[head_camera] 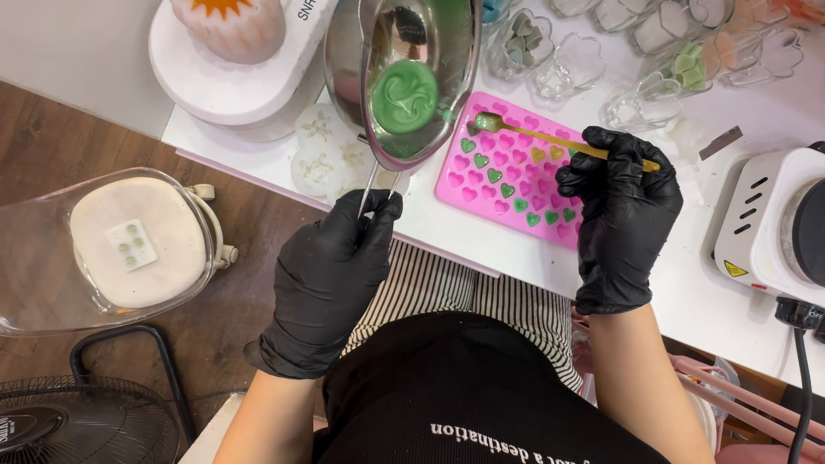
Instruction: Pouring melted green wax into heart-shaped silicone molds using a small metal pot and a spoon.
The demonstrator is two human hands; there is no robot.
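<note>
My left hand (331, 275), in a black glove, grips the thin handle of a small steel pan (421, 77) tilted above the white table. Green melted liquid (404, 96) pools in the pan. My right hand (623, 215), also gloved in black, holds a gold spoon (550, 137) whose bowl rests at the upper left corner of a pink heart-cavity mould (507, 172). Several heart cavities in the mould hold green fill; others look pink.
Clear heart-shaped glass cups (571, 64) stand behind the mould, some with green pieces. A white hot plate (769, 223) sits at the right with a black cable. A white stand (232, 82) is at left; a clear chair (103, 249) and fan (82, 421) are on the floor.
</note>
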